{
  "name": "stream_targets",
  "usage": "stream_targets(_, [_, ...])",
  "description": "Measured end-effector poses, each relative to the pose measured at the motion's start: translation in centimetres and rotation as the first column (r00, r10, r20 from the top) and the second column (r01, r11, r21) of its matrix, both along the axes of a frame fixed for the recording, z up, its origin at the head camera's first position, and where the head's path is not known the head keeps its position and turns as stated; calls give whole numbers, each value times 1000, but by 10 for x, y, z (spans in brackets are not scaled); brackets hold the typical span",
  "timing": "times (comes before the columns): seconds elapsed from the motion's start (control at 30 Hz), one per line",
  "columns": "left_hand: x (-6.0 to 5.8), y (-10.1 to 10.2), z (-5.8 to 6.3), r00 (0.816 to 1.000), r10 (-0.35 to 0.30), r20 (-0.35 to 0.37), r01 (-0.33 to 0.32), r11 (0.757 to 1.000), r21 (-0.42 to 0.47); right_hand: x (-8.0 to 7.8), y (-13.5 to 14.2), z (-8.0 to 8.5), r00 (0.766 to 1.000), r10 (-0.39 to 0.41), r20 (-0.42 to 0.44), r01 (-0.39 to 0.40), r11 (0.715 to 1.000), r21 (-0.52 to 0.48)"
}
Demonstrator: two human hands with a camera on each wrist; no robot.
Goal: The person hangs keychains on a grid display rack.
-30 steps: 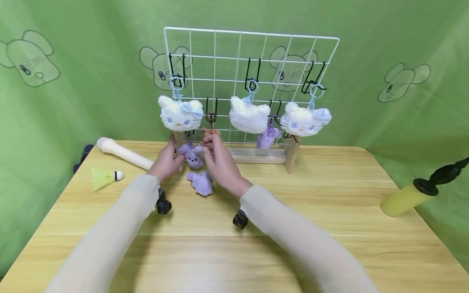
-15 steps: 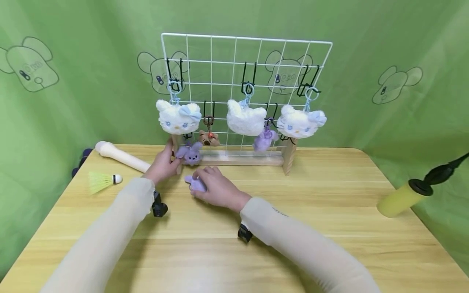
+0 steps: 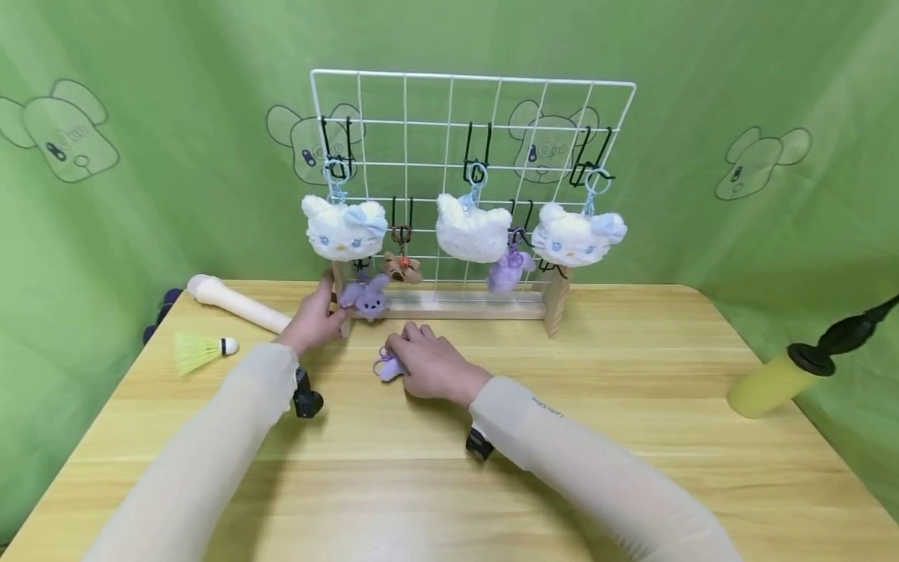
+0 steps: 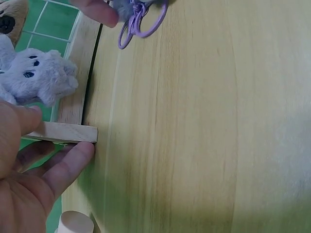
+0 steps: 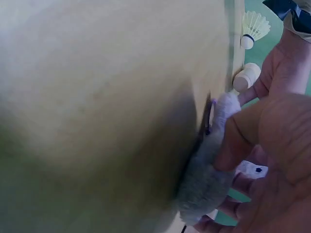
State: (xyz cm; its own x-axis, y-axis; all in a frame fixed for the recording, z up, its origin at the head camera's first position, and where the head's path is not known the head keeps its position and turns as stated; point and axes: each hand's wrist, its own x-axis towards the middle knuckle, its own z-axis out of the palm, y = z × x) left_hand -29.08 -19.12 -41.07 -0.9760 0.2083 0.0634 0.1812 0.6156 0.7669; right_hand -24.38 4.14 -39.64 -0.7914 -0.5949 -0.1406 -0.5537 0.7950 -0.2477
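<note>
My right hand (image 3: 437,364) holds a purple plush keychain (image 5: 201,182) low over the table, its purple ring showing beside the fingers in the head view. At the rack's left end, my left hand (image 3: 314,318) grips the wooden foot (image 4: 70,131), thumb on one side and fingers on the other. Right by that thumb hangs a purple plush animal (image 3: 367,300). Above it on the white wire grid (image 3: 451,101) hang a brown plush (image 3: 402,268), another purple plush (image 3: 509,270) and three white cat plushes (image 3: 474,228), all from black hooks.
Left of the rack lie a white rod with a rounded end (image 3: 235,303) and a yellow shuttlecock (image 3: 200,351). A yellow cylinder with a black top (image 3: 776,382) stands at the table's right edge. Green curtain (image 3: 702,94) surrounds the table (image 3: 393,484).
My right hand has come down from the brown plush, taken the purple plush keychain off the table, and drawn it slightly right. My left hand stays at the rack's foot.
</note>
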Motion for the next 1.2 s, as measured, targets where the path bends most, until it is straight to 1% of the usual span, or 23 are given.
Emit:
stream_targets(0.2, [0,1,-4,1000,-3,-21,3,1000,5,-2,-4,-2,999,40,-30,-41,998,-39])
stream_targets(0.3, [0,1,-3,1000,-5,-30,5,1000,-1,-2,-8,-3,996,62,-64,-62,998,12])
stream_targets(0.43, [2,1,-2,1000,-2,-18,2,1000,-5,0,-13,-5,991,76,-110,-65,993,100])
stream_targets(0.6, [3,3,0,1000,4,-16,-4,1000,-12,1,-17,-4,984,78,-159,-57,989,133])
stream_targets(0.67, [3,3,0,1000,5,-19,-5,1000,-15,1,-17,-4,985,77,-157,-56,989,135])
stream_targets(0.87, [1,1,-1,1000,3,-29,-4,1000,-23,0,-18,-4,992,68,-107,-57,993,106])
stream_targets(0.93, [1,1,-1,1000,1,-30,-2,1000,-24,1,-18,-4,992,73,-107,-61,992,107])
stream_targets(1.07, [3,2,-1,999,-3,-37,2,1000,-26,4,-18,-1,990,104,-100,-93,990,110])
stream_targets(1.2, [4,2,-1,999,-5,-43,4,1000,-27,6,-14,3,985,155,-71,-149,985,87])
